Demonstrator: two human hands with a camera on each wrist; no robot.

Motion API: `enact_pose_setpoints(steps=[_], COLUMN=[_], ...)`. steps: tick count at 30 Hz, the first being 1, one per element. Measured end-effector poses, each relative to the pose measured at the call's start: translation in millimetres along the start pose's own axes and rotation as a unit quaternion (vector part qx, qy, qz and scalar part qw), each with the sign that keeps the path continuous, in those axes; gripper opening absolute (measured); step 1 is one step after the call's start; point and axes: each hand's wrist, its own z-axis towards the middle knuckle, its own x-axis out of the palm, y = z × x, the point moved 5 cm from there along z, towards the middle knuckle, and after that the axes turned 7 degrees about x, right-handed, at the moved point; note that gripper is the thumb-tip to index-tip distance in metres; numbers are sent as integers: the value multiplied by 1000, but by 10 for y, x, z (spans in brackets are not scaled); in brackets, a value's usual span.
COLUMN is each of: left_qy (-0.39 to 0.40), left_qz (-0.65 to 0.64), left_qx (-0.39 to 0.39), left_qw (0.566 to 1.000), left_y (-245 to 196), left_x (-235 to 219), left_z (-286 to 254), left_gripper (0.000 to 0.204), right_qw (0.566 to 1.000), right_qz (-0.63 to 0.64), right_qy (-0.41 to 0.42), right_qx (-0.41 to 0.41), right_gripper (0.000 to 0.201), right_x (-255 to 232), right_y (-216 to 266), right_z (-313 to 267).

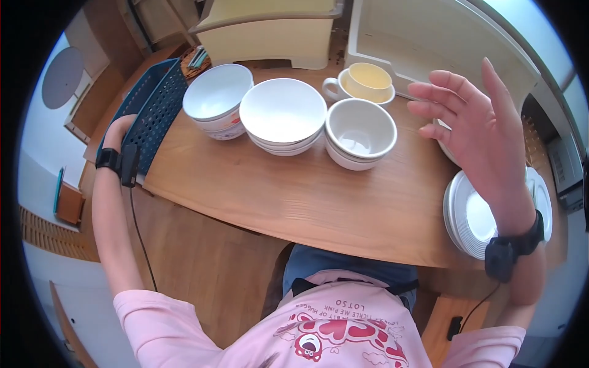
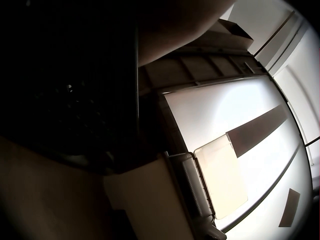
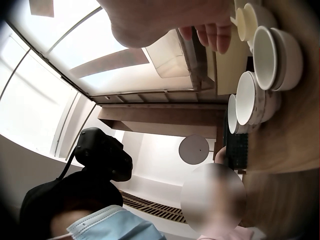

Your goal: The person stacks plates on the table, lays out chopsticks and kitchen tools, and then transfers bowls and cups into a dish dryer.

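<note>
At the table's left edge stands a blue perforated basket point(image 1: 161, 110), and my left hand point(image 1: 123, 129) reaches in at its near end. The basket's wall hides those fingers, so I cannot tell whether they grip anything. My right hand point(image 1: 485, 135) is raised in the air over the right side of the table, fingers extended, holding nothing. Below its wrist lies a pile of white plates point(image 1: 469, 214), partly covered by the forearm. Across the table run stacks of floral bowls point(image 1: 218, 92), wide white bowls point(image 1: 282, 110) and smaller white bowls point(image 1: 361, 130).
Behind the small bowls, a yellow cup point(image 1: 370, 76) sits in a white handled cup point(image 1: 334, 90). A cream bin point(image 1: 270, 37) stands at the back, beside a large white tray-like panel point(image 1: 423, 43). The wooden table point(image 1: 294, 196) curves along its front edge.
</note>
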Motion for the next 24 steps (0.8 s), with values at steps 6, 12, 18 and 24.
enact_pose_setpoints(steps=[6,12,18,24], left_qy=[2,14,13,1], left_qz=[-21,-34,-52,-62], left_qx=[18,43,52,55], left_qw=[1000,998,997,997], left_y=[130,203,181,258], left_x=[-134,-30,-93,-161], left_z=[133,-40,61,107], left_gripper=[32,31,30,29], right_qw=[999,996,995,994], right_qz=[-24,-32,95,60], right_qy=[-17,-60,6,-73], right_qx=[-26,-62,-24,-52], right_gripper=[63,55,58,55], right_x=[-134,-265,-381,-669], right_y=[69,168,255,258], right_z=[-121,-267,-423,-478])
